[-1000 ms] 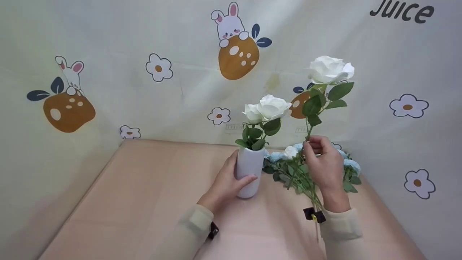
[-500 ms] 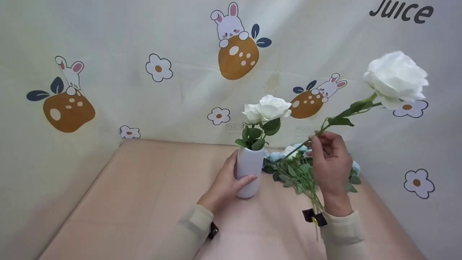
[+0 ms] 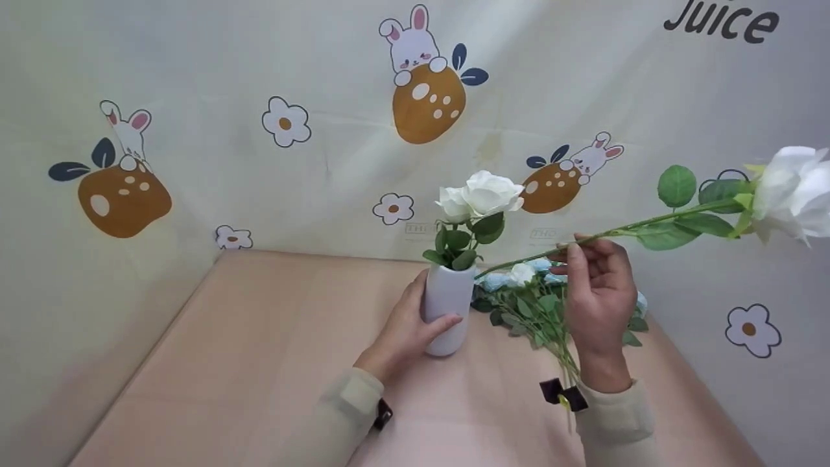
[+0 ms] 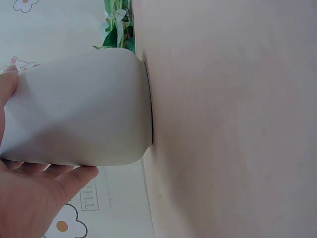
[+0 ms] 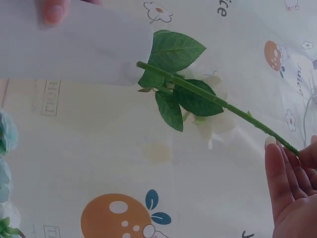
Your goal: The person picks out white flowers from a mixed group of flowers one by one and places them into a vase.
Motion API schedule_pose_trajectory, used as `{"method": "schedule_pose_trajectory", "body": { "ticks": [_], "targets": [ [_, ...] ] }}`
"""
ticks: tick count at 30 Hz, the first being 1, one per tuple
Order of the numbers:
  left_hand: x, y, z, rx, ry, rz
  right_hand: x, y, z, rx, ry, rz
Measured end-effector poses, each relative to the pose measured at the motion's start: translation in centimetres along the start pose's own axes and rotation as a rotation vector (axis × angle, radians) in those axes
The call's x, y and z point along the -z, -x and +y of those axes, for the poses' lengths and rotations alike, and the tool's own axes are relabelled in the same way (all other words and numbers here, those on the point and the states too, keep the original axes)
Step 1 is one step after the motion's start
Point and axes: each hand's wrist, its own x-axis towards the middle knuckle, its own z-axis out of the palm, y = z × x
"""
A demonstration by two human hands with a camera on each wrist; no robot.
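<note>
- White ceramic vase stands upright on the counter, already holding two white roses; the left hand wraps its side, likely to steady it.
- The right hand pinches a long-stemmed white rose mid-stem, fingers curled round it, the stem nearly level: bloom out at 3 o'clock, cut end pointing toward the vase mouth.
- A bundle of pale blue flowers lies on the counter just beside the vase at 3 o'clock, beneath that hand.

blue flower bunch, peach table
</note>
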Motion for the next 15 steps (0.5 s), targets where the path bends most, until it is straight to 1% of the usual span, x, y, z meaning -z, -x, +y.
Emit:
{"method": "schedule_pose_trajectory", "body": {
  "ticks": [5,12,15],
  "targets": [
    [0.0,-0.02,-0.03,-0.002,-0.005,0.003,-0.25,0.15,0.06,0.029,-0.033,-0.015],
    [0.04,-0.01,0.03,-0.025,0.008,0.0,-0.74,0.4,-0.13,0.037,-0.112,-0.005],
    [0.04,0.0,-0.01,-0.025,0.014,-0.002,-0.96,0.5,-0.25,0.038,-0.117,-0.004]
  ]
}}
